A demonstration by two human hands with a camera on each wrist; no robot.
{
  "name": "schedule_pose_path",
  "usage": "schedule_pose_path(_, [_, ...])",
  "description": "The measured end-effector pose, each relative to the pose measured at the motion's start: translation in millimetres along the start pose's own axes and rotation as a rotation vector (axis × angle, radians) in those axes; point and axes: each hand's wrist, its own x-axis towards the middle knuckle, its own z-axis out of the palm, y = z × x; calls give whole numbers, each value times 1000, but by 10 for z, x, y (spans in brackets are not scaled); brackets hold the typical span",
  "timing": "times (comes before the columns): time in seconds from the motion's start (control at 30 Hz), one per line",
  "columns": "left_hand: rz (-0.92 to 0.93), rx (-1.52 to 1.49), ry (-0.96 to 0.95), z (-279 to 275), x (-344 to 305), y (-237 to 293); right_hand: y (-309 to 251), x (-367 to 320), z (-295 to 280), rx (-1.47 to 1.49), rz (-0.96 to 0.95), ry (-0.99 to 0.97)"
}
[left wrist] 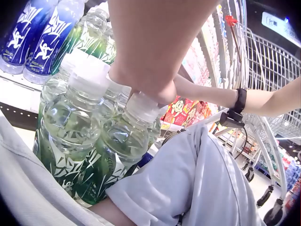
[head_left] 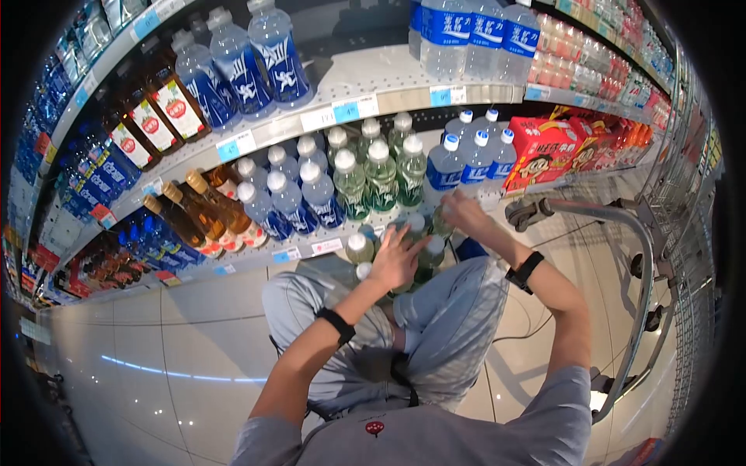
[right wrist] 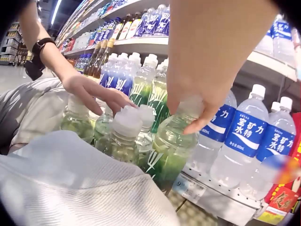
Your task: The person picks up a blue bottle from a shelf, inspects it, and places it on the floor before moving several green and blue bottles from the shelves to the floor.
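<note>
Green-labelled bottles with white caps stand grouped on the floor between the person's legs and the shelf; one cap (head_left: 360,242) shows left of the left hand (head_left: 395,262). That hand spreads its fingers over the tops of the group, and in the right wrist view the left hand (right wrist: 96,96) rests by the caps. The right hand (head_left: 466,217) grips the neck of a green bottle (right wrist: 175,141) at the shelf's front edge, thumb and fingers round it below the cap. On the bottom shelf stand rows of green bottles (head_left: 381,175).
Blue-labelled bottles (head_left: 447,163) and red boxes (head_left: 536,144) stand to the right on the bottom shelf, blue bottles (head_left: 287,203) and brown bottles (head_left: 203,208) to the left. A metal cart (head_left: 641,256) is at the right. Bent knees (head_left: 454,303) flank the grouped bottles.
</note>
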Motion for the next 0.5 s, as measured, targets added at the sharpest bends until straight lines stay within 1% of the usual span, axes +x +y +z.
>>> schedule_pose_path(0.13, [-17, 11, -28, -12, -10, 6, 63, 120, 281, 50, -29, -125])
schedule_pose_path(0.23, [-24, 15, -71, -43, 32, -11, 3, 147, 336, -15, 6, -181])
schedule_pose_path(0.4, [-18, -7, -45, -38, -8, 10, -3, 184, 332, 19, 60, -186])
schedule_pose_path(0.43, [-34, 20, -90, -43, -5, 12, -25, 183, 298, 22, 68, -194])
schedule_pose_path(0.5, [-24, 50, -58, -22, -12, 14, -57, 172, 223, 23, 64, -260])
